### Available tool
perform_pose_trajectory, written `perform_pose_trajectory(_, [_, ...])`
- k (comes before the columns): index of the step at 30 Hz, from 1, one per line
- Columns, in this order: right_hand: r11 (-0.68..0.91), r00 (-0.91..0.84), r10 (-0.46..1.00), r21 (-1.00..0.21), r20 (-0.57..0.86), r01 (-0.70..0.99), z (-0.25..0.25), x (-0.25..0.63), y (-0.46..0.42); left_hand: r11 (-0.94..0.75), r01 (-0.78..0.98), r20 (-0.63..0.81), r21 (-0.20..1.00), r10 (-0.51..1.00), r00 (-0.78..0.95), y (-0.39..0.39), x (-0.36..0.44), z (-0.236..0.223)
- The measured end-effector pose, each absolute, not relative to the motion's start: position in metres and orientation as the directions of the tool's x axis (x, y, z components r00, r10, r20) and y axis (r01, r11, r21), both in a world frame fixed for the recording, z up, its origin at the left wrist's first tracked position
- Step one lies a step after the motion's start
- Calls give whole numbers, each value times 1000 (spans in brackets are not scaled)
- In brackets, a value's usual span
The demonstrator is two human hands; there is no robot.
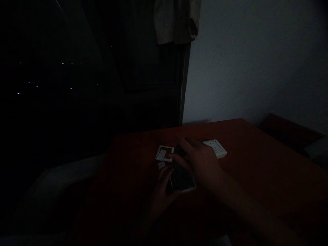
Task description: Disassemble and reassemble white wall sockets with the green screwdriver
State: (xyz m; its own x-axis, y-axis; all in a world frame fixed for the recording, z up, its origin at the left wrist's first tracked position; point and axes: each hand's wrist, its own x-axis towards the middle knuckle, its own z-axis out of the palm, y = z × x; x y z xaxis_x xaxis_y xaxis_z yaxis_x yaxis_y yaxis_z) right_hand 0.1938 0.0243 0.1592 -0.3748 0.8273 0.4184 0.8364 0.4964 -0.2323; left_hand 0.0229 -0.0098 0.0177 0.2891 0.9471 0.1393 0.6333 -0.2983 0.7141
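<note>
lying between both hands point(205, 162); dark, pale-edged box point(182, 179)

**Very Dark in Here**

The light is very dim. A pale, bumpy wall point(246, 68) fills the upper right. Beside it is a dark frame point(185, 78), and something like a cloth point(165, 25) hangs near the top. The left side is almost black, with tiny white dots of light point(63, 63) and a red one. A reddish-brown table point(256, 153) stands below the wall. The floor is too dark to see.
</note>
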Motion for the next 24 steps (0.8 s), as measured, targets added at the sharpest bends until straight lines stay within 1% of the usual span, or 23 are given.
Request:
perform_pose_trajectory(2, [490,-373,826,-213,423,845,160,192,23,-306,634,144,710,945,295,-10,22,18])
perform_pose_trajectory(3, [506,-384,822,-228,421,832,161,192,21,-310,636,147,707,944,296,-10,22,17])
perform_pose_trajectory(5, [566,-432,805,-309,406,764,164,195,18,-312,642,151,700,944,295,-9,22,15])
perform_pose_trajectory(8, [644,-524,765,-452,373,618,168,204,16,-316,649,162,692,944,287,-9,22,14])
perform_pose_trajectory(10, [659,-555,749,-485,362,574,169,207,16,-324,647,173,690,942,288,-9,22,15])
perform_pose_trajectory(12, [652,-533,758,-454,376,607,167,207,18,-325,647,172,690,941,290,-9,23,18])
perform_pose_trajectory(17, [538,-395,812,-287,430,792,160,196,22,-302,646,143,701,947,286,-9,22,17])
perform_pose_trajectory(20, [517,-377,807,-236,454,823,158,191,23,-302,645,148,702,948,283,-8,21,12])
perform_pose_trajectory(24, [524,-390,794,-200,467,828,157,192,23,-318,645,163,695,943,289,-7,20,10])
